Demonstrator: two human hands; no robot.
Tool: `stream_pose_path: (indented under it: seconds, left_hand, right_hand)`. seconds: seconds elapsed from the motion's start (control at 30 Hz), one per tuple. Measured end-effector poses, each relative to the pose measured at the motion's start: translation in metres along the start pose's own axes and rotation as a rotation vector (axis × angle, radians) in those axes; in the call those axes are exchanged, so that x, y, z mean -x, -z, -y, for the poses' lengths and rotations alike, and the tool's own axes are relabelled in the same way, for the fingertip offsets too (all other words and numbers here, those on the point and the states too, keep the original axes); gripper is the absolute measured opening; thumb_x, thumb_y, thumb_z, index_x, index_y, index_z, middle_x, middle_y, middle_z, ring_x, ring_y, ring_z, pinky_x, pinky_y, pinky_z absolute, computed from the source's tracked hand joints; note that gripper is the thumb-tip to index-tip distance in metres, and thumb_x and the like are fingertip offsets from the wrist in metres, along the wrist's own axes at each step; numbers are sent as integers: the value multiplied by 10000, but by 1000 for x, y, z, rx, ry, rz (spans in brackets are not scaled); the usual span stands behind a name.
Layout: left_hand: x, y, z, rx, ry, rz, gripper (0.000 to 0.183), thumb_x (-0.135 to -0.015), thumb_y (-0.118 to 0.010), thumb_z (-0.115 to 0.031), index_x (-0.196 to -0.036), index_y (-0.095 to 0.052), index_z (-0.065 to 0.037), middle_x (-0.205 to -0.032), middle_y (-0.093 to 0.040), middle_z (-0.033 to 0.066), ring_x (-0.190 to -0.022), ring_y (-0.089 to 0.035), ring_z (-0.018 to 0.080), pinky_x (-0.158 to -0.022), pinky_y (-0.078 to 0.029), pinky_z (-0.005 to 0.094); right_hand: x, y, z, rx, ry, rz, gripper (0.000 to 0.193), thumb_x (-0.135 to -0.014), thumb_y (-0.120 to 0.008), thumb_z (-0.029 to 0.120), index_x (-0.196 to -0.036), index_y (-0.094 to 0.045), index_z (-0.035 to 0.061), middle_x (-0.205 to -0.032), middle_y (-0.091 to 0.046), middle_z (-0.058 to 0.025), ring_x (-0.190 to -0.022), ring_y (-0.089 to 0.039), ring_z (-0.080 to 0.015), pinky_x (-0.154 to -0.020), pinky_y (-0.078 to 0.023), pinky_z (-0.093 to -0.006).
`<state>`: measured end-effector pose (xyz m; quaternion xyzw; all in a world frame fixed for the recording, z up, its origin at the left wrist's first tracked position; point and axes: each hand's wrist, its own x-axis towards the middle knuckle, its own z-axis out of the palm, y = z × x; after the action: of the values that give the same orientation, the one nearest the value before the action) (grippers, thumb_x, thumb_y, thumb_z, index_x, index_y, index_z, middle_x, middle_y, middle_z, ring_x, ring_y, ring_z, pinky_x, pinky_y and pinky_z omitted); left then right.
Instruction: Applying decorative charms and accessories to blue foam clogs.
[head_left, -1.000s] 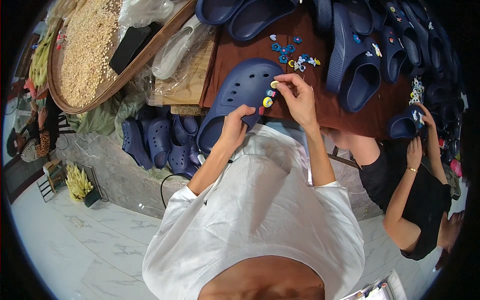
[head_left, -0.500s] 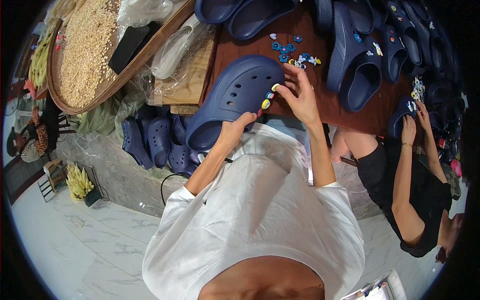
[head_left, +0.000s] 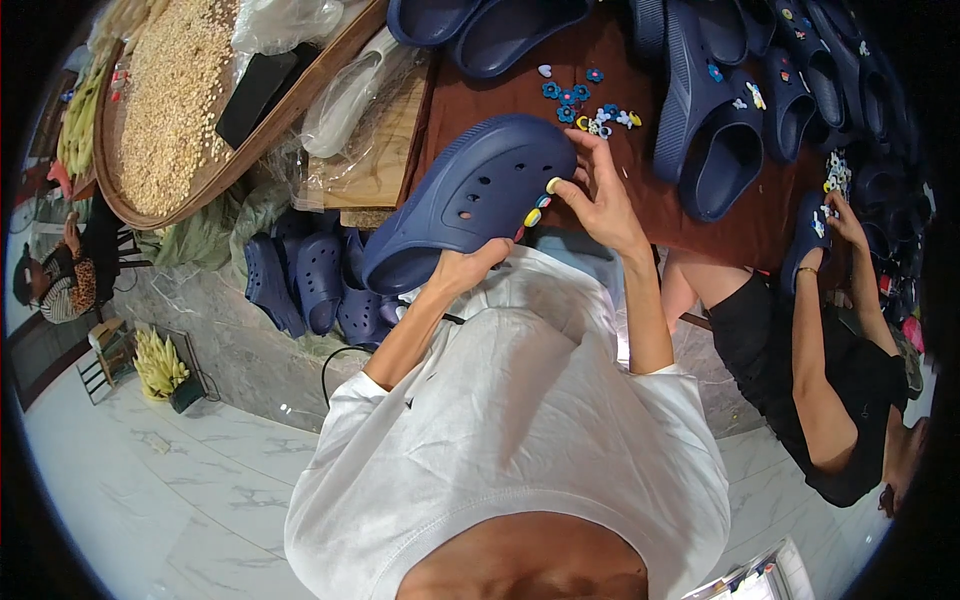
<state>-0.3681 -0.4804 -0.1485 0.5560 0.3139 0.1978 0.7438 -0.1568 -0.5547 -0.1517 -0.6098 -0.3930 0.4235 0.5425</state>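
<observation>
The navy clog (head_left: 445, 205) points its toe to the right hand (head_left: 603, 203), whose thumb holds a yellow charm (head_left: 553, 186); left hand (head_left: 470, 268) grips the near side.

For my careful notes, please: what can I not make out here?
In the head view:
Left hand: most fingers, hidden by the navy perforated rubbery clog.
Round pale-yellow charm by the right hand: its pattern, too small.
Second navy rubbery clog above: its far part, cut off by the picture's upper edge.

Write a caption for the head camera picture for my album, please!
Left hand gripping a navy-blue, round-toed clog with holes, right hand touching a small, round, pale-yellow charm along its edge.
</observation>
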Motion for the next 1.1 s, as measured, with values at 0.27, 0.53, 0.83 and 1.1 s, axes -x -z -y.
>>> stream_pose_path:
  seconds: [0.27, 0.53, 0.83, 1.1]
  left_hand:
    - [-4, 0, 2, 167, 186, -55, 404, -701, -633, -44, -1101, -610, 6, -1004, -637, 74, -872, -597, 165, -794, -490, 296]
    - [-9, -4, 5, 687, 452, -144, 179, -755, -612, -8, -930, -634, 19, -923, -651, 78, -837, -618, 165, -802, -480, 298]
    - [-21, 0, 2, 743, 515, -155, 180, -764, -595, -12, -937, -641, 15, -958, -660, 104, -874, -631, 198, -813, -482, 306]
    - [-25, 4, -3, 776, 503, -133, 394, -754, -580, 13, -1145, -558, 58, -1090, -634, 155, -990, -638, 258, -915, -513, 380]
  right_hand:
    - [1, -2, 4, 148, 19, -69, 607, -858, -699, 163, -1351, -378, 14, -1289, -485, -163, -1086, -546, -232, -927, -459, -362]
    - [-3, 7, 4, -38, -34, -49, 578, -862, -723, 187, -1331, -441, -1, -1214, -559, -118, -1047, -562, -166, -916, -464, -307]
    - [-6, 8, -20, 172, -20, -77, 548, -891, -681, 181, -1359, -453, 9, -1166, -583, -85, -1012, -562, -134, -898, -457, -284]
    - [2, 1, -19, 221, 15, -112, 698, -787, -796, 285, -1354, -470, 42, -1201, -506, -133, -1069, -548, -212, -897, -470, -326]
